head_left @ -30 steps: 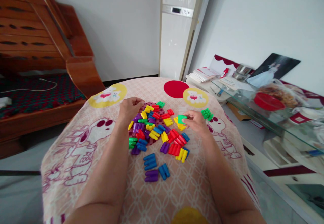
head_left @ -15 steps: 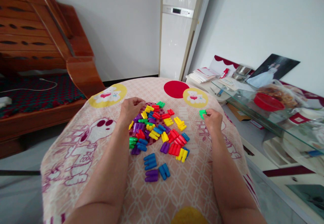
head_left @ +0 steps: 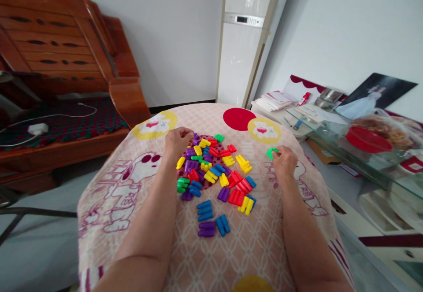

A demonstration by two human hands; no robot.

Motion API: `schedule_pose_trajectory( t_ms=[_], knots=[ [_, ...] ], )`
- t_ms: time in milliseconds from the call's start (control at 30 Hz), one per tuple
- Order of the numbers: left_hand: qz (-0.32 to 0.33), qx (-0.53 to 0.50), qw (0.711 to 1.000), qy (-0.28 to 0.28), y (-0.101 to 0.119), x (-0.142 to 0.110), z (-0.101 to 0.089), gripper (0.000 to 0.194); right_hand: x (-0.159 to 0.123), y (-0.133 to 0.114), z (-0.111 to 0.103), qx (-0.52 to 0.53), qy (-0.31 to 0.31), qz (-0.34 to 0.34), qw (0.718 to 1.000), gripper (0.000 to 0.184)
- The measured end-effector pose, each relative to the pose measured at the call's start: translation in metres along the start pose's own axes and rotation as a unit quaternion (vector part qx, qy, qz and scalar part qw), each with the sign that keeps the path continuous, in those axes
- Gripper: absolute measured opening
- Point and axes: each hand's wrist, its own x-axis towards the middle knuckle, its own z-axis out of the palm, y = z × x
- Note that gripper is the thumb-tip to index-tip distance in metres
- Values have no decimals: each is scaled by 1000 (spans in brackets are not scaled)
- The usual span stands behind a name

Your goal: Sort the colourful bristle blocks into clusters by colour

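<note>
Left hand: I see my left hand (head_left: 178,143) at the far left edge of the pile. Its fingers are close together, by a purple block (head_left: 195,138). I cannot tell if they hold anything.
Right hand: My right hand (head_left: 284,160) pinches a green block (head_left: 271,153) with narrow fingers. I cannot tell if it touches the cloth.
Green block: It is near the right side of the table, well apart from the pile.
Pile: Red, yellow, blue, green and purple blocks (head_left: 210,177) lie all mixed up between my hands.
Near me: Two blue blocks (head_left: 205,211) lie beside another purple block (head_left: 206,229), just nearer than the pile.
Cloth: A pink cloth (head_left: 231,261) with dogs and bears covers the table.
Bench: A brown bench (head_left: 59,32) on the left has a white charger (head_left: 38,128) on its seat.
Shelf: A red bowl (head_left: 369,139) sits on the right.
</note>
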Motion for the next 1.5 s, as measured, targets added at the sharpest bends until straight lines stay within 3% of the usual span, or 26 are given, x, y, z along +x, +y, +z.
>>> schedule_pose_trajectory(
  t_ms=[100, 233, 333, 400, 533, 633, 800, 967, 1067, 1200, 1333, 1500],
  knots=[
    [68, 105, 992, -11, 1, 1, 10, 27, -5, -9, 1, 8, 15, -14, 1000, 22],
    [205, 165, 958, -111, 7, -4, 36, 35, -13, -29, 6, 14, -9, -50, 999, 26],
    [247, 201, 930, -183, 6, -7, 51, 36, -20, -44, 11, 26, -60, -92, 994, 27],
    [238, 218, 928, -186, 4, -7, 53, 35, -24, -51, 14, 28, -102, -117, 988, 27],
    [195, 236, 945, -112, 7, -1, 45, 36, -28, -56, 19, 21, -157, -142, 977, 26],
    [182, 278, 936, -117, 19, 8, 49, 36, -27, -54, 21, 18, -168, -128, 977, 28],
    [173, 383, 892, -165, 42, 27, 89, 38, -27, -51, 18, 22, -171, -106, 979, 29],
    [137, 431, 867, -208, 44, 42, 123, 35, -28, -50, 16, 35, -167, -97, 981, 31],
    [137, 419, 871, -214, 45, 46, 128, 34, -25, -48, 14, 76, -133, -78, 985, 32],
    [159, 368, 883, -246, 58, 40, 140, 28, -17, -37, 11, 152, 27, 16, 988, 40],
    [163, 136, 927, -309, 79, 19, 173, 36, -8, -14, 3, 172, 123, 114, 971, 40],
    [114, -80, 914, -380, 99, -4, 216, 48, -2, 15, -7, 156, 179, 176, 955, 39]
  ],
)
